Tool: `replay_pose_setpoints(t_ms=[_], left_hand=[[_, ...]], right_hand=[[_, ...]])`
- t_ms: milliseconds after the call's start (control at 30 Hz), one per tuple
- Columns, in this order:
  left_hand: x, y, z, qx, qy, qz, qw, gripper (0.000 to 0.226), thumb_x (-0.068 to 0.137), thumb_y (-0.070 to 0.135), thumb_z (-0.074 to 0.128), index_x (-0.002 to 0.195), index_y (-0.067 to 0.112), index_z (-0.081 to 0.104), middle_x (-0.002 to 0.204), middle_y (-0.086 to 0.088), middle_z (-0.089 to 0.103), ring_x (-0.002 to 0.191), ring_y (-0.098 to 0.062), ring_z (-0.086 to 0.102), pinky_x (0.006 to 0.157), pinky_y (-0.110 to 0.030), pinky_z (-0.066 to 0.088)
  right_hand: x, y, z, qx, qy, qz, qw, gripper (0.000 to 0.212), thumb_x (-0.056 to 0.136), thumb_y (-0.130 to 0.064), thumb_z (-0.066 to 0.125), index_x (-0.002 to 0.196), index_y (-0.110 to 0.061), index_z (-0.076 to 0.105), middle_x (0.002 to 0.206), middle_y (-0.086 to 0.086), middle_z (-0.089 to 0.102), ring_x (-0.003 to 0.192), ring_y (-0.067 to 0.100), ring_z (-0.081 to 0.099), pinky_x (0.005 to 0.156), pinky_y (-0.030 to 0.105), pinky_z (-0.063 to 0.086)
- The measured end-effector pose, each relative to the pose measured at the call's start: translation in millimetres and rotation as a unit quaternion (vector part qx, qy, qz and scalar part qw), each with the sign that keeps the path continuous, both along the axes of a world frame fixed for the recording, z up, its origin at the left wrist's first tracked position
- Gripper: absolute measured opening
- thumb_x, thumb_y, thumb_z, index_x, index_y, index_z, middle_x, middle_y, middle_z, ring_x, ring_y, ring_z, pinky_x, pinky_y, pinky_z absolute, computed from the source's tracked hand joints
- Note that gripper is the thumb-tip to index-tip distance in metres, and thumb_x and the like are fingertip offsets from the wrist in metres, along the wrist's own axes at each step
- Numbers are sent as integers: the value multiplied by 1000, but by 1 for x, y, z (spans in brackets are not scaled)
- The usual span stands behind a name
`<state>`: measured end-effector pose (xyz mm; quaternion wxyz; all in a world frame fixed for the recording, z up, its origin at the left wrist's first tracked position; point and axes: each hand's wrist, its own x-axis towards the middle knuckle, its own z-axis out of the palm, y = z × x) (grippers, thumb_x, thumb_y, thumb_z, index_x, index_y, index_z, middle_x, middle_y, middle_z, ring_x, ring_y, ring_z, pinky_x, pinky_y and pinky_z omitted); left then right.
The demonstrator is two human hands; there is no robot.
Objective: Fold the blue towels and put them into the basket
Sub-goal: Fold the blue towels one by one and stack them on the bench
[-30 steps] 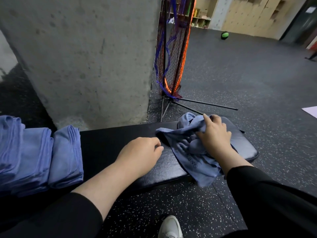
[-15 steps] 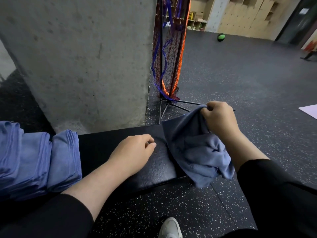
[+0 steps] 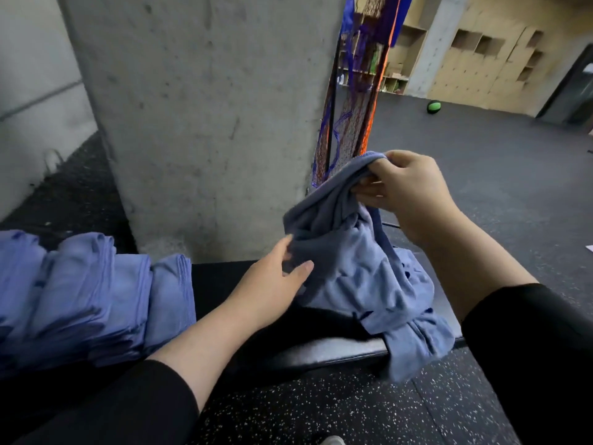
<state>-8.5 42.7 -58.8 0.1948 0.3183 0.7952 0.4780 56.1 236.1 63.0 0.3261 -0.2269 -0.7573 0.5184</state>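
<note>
Towel (image 3: 362, 271) is up off the bench (image 3: 221, 281) now! A second ago it lay bunched on the pad under the right hand; now that hand has hoisted it, so the shake-out before the fold looks under way. Right hand (image 3: 407, 191), at about two o'clock from the frame's centre, has fingers (image 3: 369, 187) curled tight round a gathered top edge, clenched on cloth. Left hand (image 3: 272, 284), which was resting idle on the bench, has come across: fingers nearly straight, spread a little, tips just touching the towel's left fold, not yet pinching. My read, it is hunting for a corner. The cloth hangs crumpled, its tail draping over the bench's near edge. Out at nine o'clock sits the folded stack (image 3: 93, 300). No basket in view.
</note>
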Motion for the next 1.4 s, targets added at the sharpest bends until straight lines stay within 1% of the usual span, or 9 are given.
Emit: replay_pose_setpoints(t_ms=[300, 433, 567, 733, 833, 933, 1067, 1233, 1400], left_hand=[[-35, -25, -6, 93, -5, 87, 992, 80, 94, 52, 61, 158, 42, 14, 159, 4, 34, 146, -12, 34, 118, -35, 31], [-40, -21, -12, 63, 52, 63, 995, 35, 97, 35, 63, 131, 30, 59, 127, 8, 58, 118, -5, 54, 89, -6, 34], [-47, -18, -16, 16, 91, 83, 992, 28, 100, 30, 57, 73, 27, 52, 79, 8, 52, 75, -11, 51, 62, -17, 34], [-61, -15, -7, 120, 18, 200, 972, 28, 101, 21, 47, 75, 11, 45, 66, 5, 45, 62, -11, 38, 56, -23, 33], [-67, -13, -7, 155, -18, 267, 951, 23, 97, 22, 48, 79, 7, 48, 67, 4, 46, 67, -18, 42, 63, -36, 36], [-73, -12, -12, 87, 3, 294, 952, 6, 95, 18, 50, 99, 16, 53, 87, 2, 62, 85, -24, 58, 77, -40, 48], [-68, -9, -18, 8, 147, 224, 963, 46, 91, 6, 46, 132, 25, 50, 134, -1, 56, 121, -23, 52, 103, -41, 42], [-48, 12, -39, -140, 177, -26, 974, 33, 98, 23, 48, 128, 23, 60, 131, 3, 62, 121, -20, 55, 104, -34, 41], [-43, 20, -76, -373, 240, -114, 889, 44, 96, 57, 50, 130, 30, 46, 127, 2, 63, 120, -26, 55, 95, -44, 40]], right_hand=[[-14, -59, -55, 50, -92, 119, 987, 25, 95, -20, 60, 86, 0, 71, 78, 20, 69, 74, 16, 64, 86, 55, 56], [-16, -62, -92, 56, -133, 156, 977, 38, 82, -49, 61, 90, -14, 73, 93, 28, 67, 78, 19, 58, 85, 65, 51], [-24, -47, -117, 35, -125, 151, 980, 13, 88, -30, 73, 95, -19, 74, 92, 13, 74, 80, 12, 63, 87, 41, 55], [-26, -17, -165, 196, -388, 171, 884, 65, 86, -37, 77, 143, -19, 52, 133, 0, 63, 115, 17, 62, 86, 21, 41], [-25, -6, -188, 249, -447, 165, 844, 56, 91, -33, 66, 143, -22, 50, 135, 4, 63, 120, 24, 60, 84, 24, 39], [-26, -7, -200, 296, -464, 166, 818, 53, 92, -31, 65, 141, -19, 49, 129, 9, 65, 119, 29, 59, 74, 24, 31], [-29, -14, -225, 302, -441, 140, 833, 55, 89, -31, 61, 137, -19, 36, 119, 16, 66, 106, 38, 64, 80, 39, 48], [-35, -12, -230, 307, -430, 188, 828, 37, 91, -19, 56, 127, -20, 52, 116, 8, 67, 108, 31, 64, 80, 37, 46], [-29, 6, -219, 337, -408, 81, 844, 42, 92, -22, 57, 133, -26, 53, 124, 5, 61, 117, 30, 59, 88, 38, 49]])
